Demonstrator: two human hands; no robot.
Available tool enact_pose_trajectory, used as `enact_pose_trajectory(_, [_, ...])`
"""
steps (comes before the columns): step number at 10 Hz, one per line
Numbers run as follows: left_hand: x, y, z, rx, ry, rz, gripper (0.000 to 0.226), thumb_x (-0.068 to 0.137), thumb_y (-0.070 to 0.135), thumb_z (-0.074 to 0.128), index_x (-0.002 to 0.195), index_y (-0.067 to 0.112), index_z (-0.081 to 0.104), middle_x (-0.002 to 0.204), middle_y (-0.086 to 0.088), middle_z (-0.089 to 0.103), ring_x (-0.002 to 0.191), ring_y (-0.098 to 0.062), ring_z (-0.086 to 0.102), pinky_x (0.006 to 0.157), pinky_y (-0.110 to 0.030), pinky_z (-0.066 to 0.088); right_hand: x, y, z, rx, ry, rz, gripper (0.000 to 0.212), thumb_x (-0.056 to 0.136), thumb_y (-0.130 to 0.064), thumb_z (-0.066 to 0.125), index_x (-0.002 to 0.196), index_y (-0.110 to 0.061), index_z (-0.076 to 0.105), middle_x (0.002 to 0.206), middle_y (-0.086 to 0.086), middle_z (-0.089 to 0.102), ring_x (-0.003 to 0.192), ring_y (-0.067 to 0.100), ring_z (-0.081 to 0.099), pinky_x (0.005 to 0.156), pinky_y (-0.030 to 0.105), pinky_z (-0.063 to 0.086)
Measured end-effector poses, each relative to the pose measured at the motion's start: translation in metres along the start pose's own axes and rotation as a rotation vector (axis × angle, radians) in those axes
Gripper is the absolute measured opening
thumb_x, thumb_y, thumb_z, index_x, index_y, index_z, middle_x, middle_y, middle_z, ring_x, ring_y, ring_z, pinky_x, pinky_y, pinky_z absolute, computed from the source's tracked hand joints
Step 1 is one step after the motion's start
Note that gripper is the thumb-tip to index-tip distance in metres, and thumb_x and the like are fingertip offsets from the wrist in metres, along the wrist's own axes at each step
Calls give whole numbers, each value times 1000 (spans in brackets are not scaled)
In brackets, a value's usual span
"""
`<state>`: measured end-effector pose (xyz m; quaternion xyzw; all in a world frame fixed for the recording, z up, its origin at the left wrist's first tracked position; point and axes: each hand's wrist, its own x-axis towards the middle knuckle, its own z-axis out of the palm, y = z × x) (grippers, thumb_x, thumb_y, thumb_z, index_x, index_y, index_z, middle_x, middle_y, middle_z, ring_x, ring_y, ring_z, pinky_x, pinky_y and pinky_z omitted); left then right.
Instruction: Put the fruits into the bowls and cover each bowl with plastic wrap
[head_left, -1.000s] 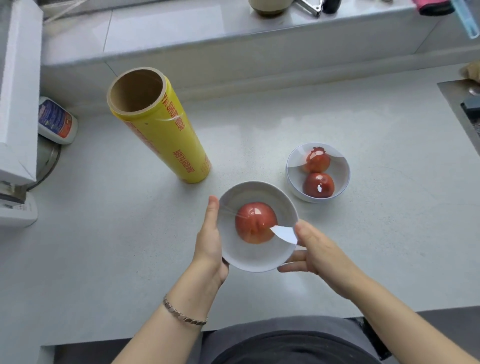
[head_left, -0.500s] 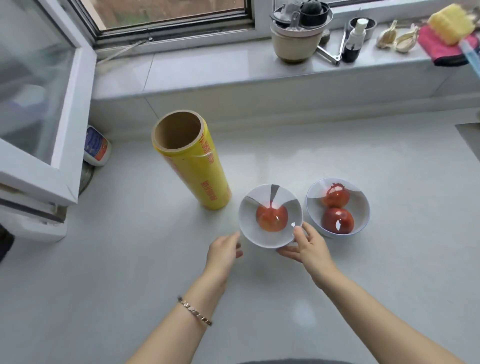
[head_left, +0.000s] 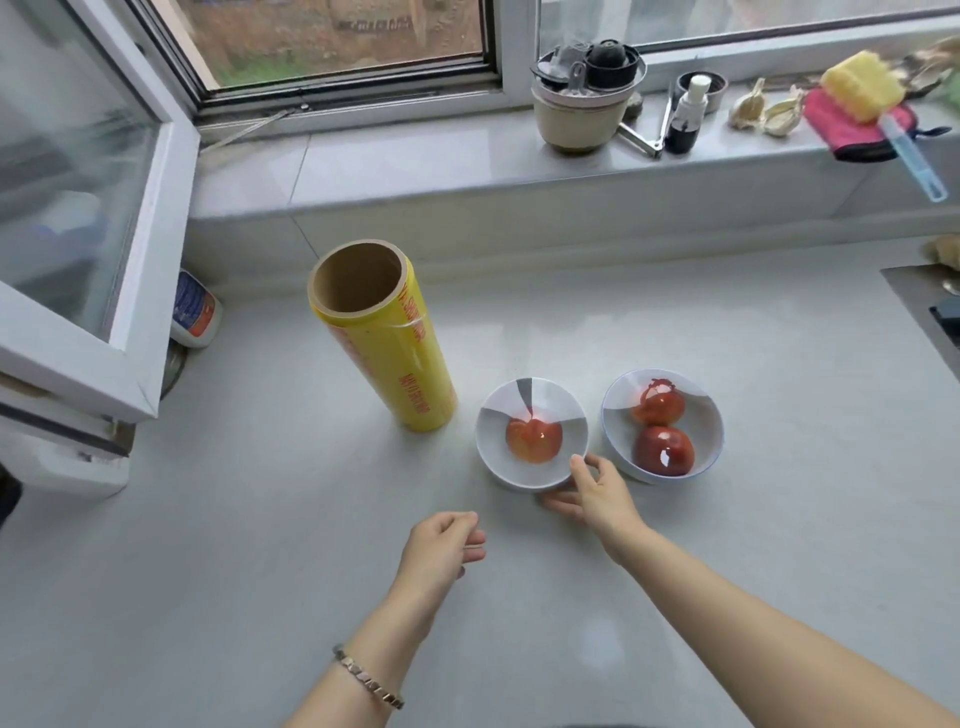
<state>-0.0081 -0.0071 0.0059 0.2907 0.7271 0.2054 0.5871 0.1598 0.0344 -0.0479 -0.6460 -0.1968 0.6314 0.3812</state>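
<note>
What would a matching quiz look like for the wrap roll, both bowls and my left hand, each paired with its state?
Things:
1. wrap roll
2. bowl beside the roll
3. far-right bowl
4. left hand

States:
A. holds two red fruits
B. empty, fingers loosely curled
C. stands upright
D. one fruit inside, right hand holds its rim

Pairs: 1-C, 2-D, 3-A, 4-B.
</note>
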Motion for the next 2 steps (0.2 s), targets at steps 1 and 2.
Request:
enact_pose_trajectory(1, [-2,-2,0,43,-4,32,15,93,18,51,81,17,59,87,-4,65,75,-15,63,68,-27,40,-4,-8,-9,-198,31,-26,26,97,-21,44,111,0,49,95,16,58,78,31,65,61,27,56])
enact_pose_trajectory(2, [-2,1,1,136,-27,100,15,93,18,51,81,16,59,86,-2,64,73,-13,61,63,-23,41,-8,-20,-21,-534,-58,9,22,94,-20,45,86,-3,56,80,12,56,63,22,56,59,29,49])
